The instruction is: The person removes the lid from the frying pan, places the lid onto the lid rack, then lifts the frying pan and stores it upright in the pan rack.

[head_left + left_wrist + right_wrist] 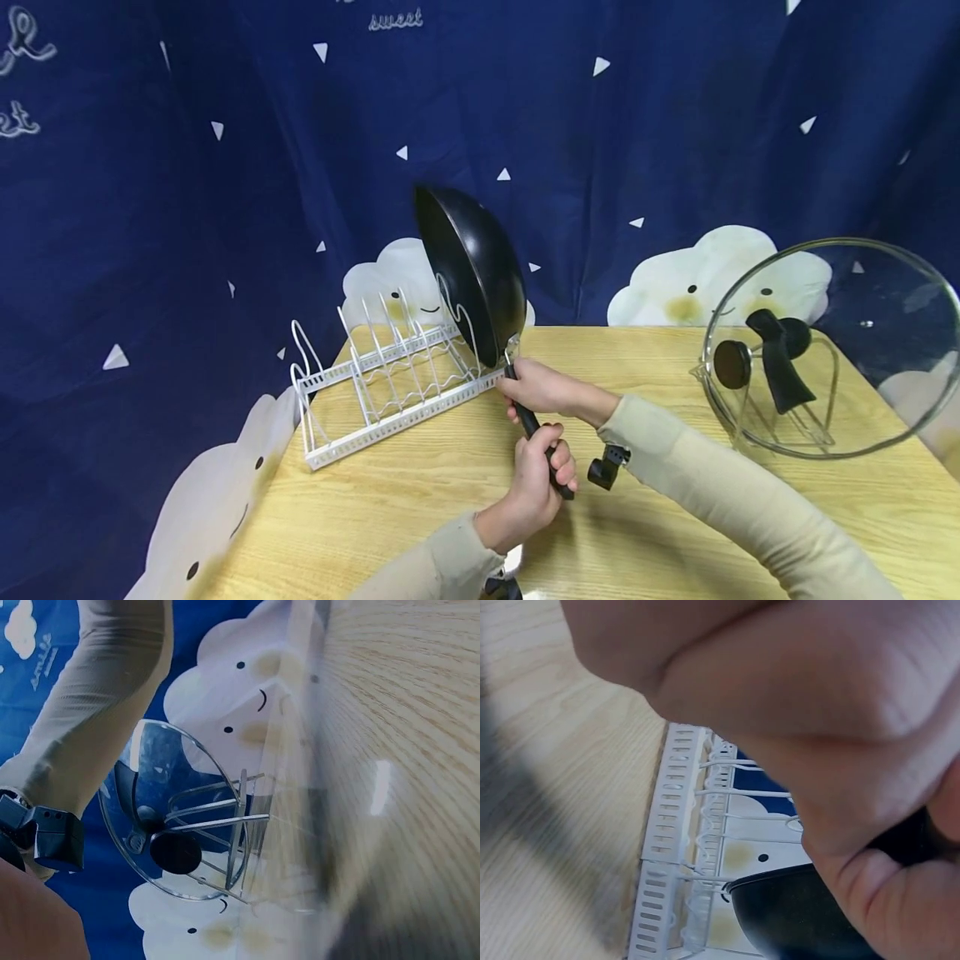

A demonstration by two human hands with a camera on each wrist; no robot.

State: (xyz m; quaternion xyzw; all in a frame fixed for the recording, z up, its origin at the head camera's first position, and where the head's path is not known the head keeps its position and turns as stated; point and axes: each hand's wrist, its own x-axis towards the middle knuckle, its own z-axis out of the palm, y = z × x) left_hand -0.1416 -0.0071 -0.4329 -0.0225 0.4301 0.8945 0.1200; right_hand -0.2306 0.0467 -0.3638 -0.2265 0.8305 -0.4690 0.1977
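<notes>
A black wok [480, 267] stands tipped on its side at the right end of a white wire rack [405, 408], its open face toward the left. Around the far end of its black handle [531, 421], close to the pan, my right hand [543, 387] is curled. Lower down, my left hand [538, 475] grips the handle near its free end. In the right wrist view, the right hand [802, 697] covers much of the picture, with part of the wok [795, 911] beside the rack [664, 817]. Whether the wok rests on the rack's wires cannot be told.
To the right, a large glass lid [892, 417] with a dark knob leans in a wire stand [828, 392] on the wooden table [390, 508]. A dark blue curtain [562, 125] with white clouds hangs behind the table's back edge.
</notes>
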